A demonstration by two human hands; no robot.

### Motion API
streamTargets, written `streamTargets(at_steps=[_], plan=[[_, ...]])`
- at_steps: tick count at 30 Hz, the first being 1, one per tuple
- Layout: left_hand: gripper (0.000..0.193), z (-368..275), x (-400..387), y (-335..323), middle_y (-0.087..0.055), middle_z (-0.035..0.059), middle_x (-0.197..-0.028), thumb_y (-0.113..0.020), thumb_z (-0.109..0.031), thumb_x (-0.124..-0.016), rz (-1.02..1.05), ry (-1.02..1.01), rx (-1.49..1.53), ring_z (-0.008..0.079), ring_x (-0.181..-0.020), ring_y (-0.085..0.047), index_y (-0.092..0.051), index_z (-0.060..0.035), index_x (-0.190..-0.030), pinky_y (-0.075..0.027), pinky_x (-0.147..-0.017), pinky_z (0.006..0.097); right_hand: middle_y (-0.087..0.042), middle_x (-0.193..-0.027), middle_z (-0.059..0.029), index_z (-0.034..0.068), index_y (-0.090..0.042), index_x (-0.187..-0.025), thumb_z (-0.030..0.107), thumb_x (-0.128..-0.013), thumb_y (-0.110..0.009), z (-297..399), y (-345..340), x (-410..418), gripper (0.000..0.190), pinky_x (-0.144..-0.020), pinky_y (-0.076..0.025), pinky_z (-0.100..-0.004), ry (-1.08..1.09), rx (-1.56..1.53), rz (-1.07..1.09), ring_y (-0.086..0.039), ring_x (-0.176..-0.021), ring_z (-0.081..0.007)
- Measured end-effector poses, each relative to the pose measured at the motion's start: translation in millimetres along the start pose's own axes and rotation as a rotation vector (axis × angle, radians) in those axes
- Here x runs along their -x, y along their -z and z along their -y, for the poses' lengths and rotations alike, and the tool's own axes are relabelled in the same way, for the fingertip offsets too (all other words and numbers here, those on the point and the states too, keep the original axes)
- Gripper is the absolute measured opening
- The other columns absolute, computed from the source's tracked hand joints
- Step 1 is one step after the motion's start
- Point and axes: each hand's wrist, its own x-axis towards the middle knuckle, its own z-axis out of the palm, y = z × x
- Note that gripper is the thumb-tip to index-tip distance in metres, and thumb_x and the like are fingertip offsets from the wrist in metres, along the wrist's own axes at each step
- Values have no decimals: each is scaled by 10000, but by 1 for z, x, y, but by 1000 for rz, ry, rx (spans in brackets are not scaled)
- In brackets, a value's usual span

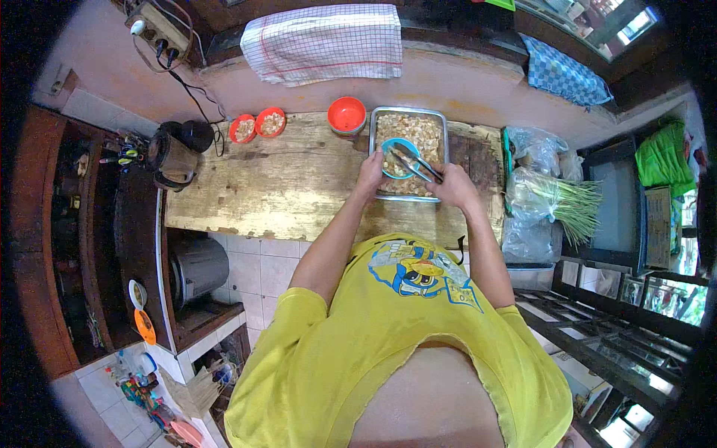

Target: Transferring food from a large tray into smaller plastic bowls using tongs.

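Observation:
My left hand point(371, 172) grips the near-left rim of a light blue bowl point(384, 163), which is over a rectangular metal tray point(446, 151). Pale, diced food pieces point(414, 124) spread across the tray, and some lie inside the bowl too. In my right hand point(455, 186) is a pair of metal tongs point(413, 162) with dark handle parts. Their tips reach into the bowl among the pieces; whether they pinch any is too small to tell.
Left of the tray stands a stack of bowls topped by a red one point(347, 113). Two red bowls point(245, 129) with similar pieces sit farther left on the wooden table point(269, 179). A blender-like appliance point(173, 154) stands at the left end, bagged long green stalks point(571, 201) at the right.

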Motion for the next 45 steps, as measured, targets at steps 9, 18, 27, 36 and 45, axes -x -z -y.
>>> streamTargets(at_steps=[9, 18, 27, 36, 45], plan=[[538, 11, 10, 11, -636, 125, -1221, -334, -469, -1052, -17, 52, 256, 240, -992, -691, -464, -50, -1364, -611, -785, 418, -616, -689, -100, -5, -686, -1060, 195, -813, -713, -29, 3, 7, 319, -625, -489, -339, 44, -239, -58, -553, -611, -113], [491, 4, 59, 0, -625, 104, -1228, -366, -451, -1052, -147, 64, 69, 230, -1033, -671, -496, -71, -1336, -598, -815, 445, -690, -896, -200, 40, -629, -1201, 355, -811, -722, -52, -49, 1, 510, -806, -527, -475, -133, -36, -114, -650, -888, -427], [487, 24, 84, -10, -657, 92, -1127, -361, -464, -1053, -204, -35, 133, 166, -943, -675, -548, -72, -1273, -582, -757, 324, -556, -1187, -185, 62, -495, -1334, 298, -750, -779, -95, -97, -2, 690, -939, -463, -473, -20, 60, -119, -519, -1142, -386], [497, 39, 109, -20, -602, 100, -1272, -346, -437, -1063, -226, -22, 188, 205, -1101, -638, -463, -77, -1385, -566, -886, 416, -492, -1275, -193, 10, -460, -1366, 499, -675, -837, -98, -96, 8, 927, -924, -442, -480, 35, 147, -163, -476, -1170, -376], [514, 55, 123, -24, -601, 113, -1268, -302, -428, -1071, -272, -57, 210, 199, -1111, -634, -448, -54, -1392, -569, -889, 374, -448, -1330, -185, 26, -474, -1358, 520, -714, -804, -100, -87, 27, 876, -947, -405, -483, 99, 88, -254, -440, -1178, -389]])
